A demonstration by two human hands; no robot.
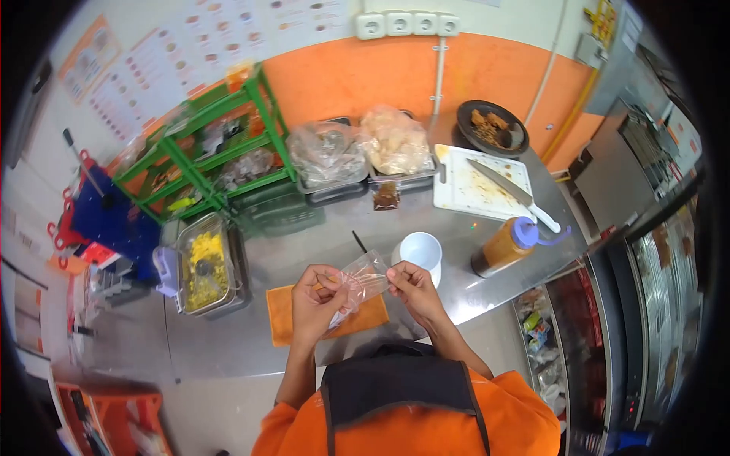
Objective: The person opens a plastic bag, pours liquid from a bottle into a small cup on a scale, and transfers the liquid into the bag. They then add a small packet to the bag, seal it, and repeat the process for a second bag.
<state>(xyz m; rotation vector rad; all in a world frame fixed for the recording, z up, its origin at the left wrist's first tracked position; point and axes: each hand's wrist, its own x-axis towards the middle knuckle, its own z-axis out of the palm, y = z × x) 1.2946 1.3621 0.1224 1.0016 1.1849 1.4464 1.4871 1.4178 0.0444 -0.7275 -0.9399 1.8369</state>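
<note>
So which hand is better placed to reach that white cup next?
Probably the right hand: it holds the clear plastic bag right beside the white cup, while the left hand is farther off.

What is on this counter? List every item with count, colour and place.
clear thin plastic bag: one, transparent, held between both hands above the cloth
orange flat cloth: one, orange, counter's near edge
white round cup: one, white, just behind the hands
brown squeeze bottle with purple cap: one, lying right of the cup
white cutting board: one, stained, back right
steel knife with white handle: one, on the board
black round plate of fried food: one, back right
metal tray of yellow food: one, left
green wire rack: one, back left
left hand: one, pinching the bag
right hand: one, pinching the bag
</note>
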